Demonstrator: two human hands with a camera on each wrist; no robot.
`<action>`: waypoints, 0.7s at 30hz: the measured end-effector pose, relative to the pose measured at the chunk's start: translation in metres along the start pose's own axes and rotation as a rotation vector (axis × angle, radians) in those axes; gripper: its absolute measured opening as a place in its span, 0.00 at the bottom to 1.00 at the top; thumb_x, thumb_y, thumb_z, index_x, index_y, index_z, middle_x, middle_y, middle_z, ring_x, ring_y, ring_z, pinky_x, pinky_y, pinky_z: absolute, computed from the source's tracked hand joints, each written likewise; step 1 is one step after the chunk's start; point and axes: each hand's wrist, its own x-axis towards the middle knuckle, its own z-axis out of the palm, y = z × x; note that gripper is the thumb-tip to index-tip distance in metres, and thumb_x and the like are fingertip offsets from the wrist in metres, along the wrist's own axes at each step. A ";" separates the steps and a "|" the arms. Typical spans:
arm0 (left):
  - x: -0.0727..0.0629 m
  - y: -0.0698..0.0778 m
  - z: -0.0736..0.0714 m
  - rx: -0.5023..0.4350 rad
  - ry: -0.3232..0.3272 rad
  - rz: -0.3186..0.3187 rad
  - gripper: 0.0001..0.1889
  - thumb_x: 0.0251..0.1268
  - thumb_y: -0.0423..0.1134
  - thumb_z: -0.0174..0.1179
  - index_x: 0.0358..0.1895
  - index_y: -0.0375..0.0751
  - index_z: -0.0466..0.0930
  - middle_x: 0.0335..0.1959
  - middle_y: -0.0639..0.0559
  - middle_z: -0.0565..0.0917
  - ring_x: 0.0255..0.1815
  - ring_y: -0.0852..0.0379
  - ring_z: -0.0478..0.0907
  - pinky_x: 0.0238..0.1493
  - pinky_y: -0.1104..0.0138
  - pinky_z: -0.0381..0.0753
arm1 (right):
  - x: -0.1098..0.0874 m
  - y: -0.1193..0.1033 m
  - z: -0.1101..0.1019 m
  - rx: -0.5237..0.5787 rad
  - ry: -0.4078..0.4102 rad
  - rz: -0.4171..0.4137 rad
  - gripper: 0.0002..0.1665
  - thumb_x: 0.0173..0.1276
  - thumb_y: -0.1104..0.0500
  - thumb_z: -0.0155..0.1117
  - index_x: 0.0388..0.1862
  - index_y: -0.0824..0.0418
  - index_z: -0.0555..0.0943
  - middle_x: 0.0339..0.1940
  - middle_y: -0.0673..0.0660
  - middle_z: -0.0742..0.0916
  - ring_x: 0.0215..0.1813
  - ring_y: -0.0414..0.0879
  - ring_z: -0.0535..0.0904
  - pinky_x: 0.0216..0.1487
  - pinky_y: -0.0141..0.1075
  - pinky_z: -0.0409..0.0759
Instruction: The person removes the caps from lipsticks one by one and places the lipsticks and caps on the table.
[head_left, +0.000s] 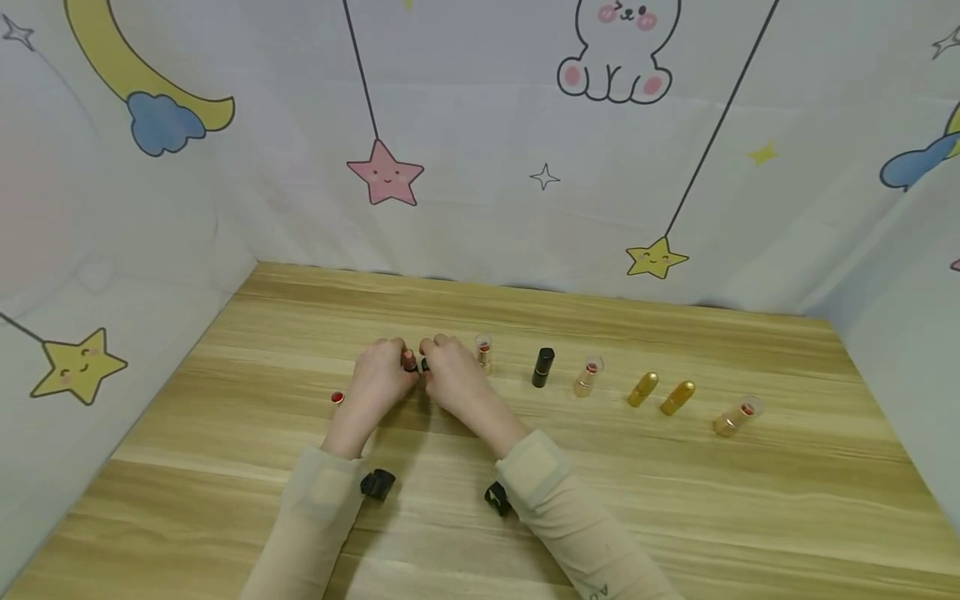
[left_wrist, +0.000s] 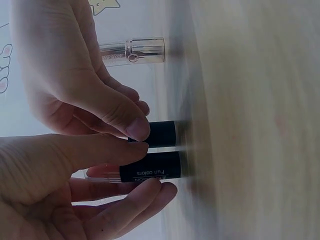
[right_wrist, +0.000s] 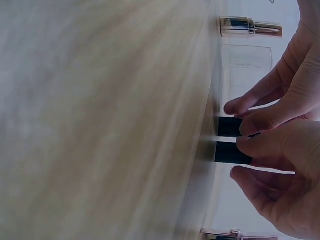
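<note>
Between the thumb and fingers of my left hand [head_left: 381, 375] is an upright black lipstick [left_wrist: 150, 167] marked "Fun colors", its reddish bullet [head_left: 408, 360] showing on top. My right hand [head_left: 452, 372] pinches a short black cap [left_wrist: 162, 134] right beside it. The two thumbs nearly meet, and both black pieces have their lower ends close to the tabletop. Just past the right hand stands a lipstick in a clear cap [head_left: 483, 354]. To the left of the left hand are an uncapped gold lipstick [right_wrist: 250, 27] and a clear cap [right_wrist: 247, 57].
Along the wooden table [head_left: 637, 508], rightward, stand a black lipstick [head_left: 543, 367], a clear-capped gold one [head_left: 588, 377], two gold bullet-shaped tubes [head_left: 642, 389] and another clear-capped lipstick [head_left: 738, 416]. A cartoon-printed cloth [head_left: 480, 225] hangs behind and at the sides.
</note>
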 end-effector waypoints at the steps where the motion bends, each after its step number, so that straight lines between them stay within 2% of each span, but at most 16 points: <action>1: -0.001 0.001 0.000 0.002 0.004 0.004 0.07 0.53 0.29 0.66 0.28 0.34 0.74 0.25 0.45 0.74 0.28 0.52 0.68 0.30 0.64 0.68 | -0.001 0.000 -0.001 -0.014 0.003 -0.002 0.17 0.61 0.67 0.63 0.50 0.64 0.79 0.43 0.58 0.84 0.44 0.50 0.80 0.46 0.36 0.79; 10: -0.004 0.006 -0.005 0.032 0.028 0.004 0.08 0.53 0.31 0.67 0.32 0.34 0.76 0.28 0.43 0.76 0.28 0.51 0.71 0.27 0.65 0.69 | -0.005 -0.005 -0.008 -0.064 0.073 -0.041 0.23 0.58 0.66 0.66 0.54 0.62 0.78 0.44 0.56 0.83 0.44 0.49 0.78 0.49 0.36 0.77; 17: -0.009 0.009 -0.014 0.061 0.024 -0.035 0.14 0.55 0.38 0.65 0.43 0.35 0.79 0.37 0.38 0.80 0.30 0.48 0.73 0.26 0.62 0.70 | -0.009 -0.008 -0.013 -0.069 0.127 -0.059 0.21 0.61 0.63 0.65 0.54 0.62 0.78 0.46 0.56 0.83 0.52 0.51 0.78 0.57 0.38 0.77; 21: -0.012 0.011 -0.018 0.064 0.031 -0.028 0.17 0.56 0.40 0.66 0.47 0.36 0.79 0.42 0.38 0.82 0.32 0.46 0.76 0.27 0.59 0.74 | -0.012 -0.011 -0.019 -0.078 0.171 -0.050 0.19 0.61 0.62 0.66 0.52 0.62 0.78 0.45 0.56 0.83 0.49 0.50 0.79 0.54 0.37 0.78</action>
